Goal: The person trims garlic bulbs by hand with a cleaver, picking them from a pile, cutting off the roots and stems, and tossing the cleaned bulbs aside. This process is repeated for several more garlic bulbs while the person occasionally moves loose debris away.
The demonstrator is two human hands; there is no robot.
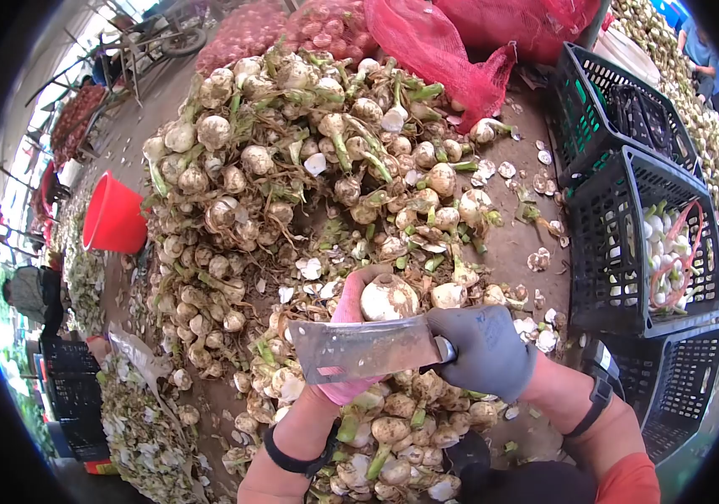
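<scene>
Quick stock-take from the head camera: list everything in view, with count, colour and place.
garlic bulb: one, white, in left hand
cleaver: one, grey steel, in right hand, blade across the bulb
garlic pile: too many to count, off-white with green stalks, centre
crates: three, black, right; the middle one holds white bulbs
bucket: one, red, left
mesh sacks: several, red, top
left hand: pink glove
right hand: grey glove
</scene>
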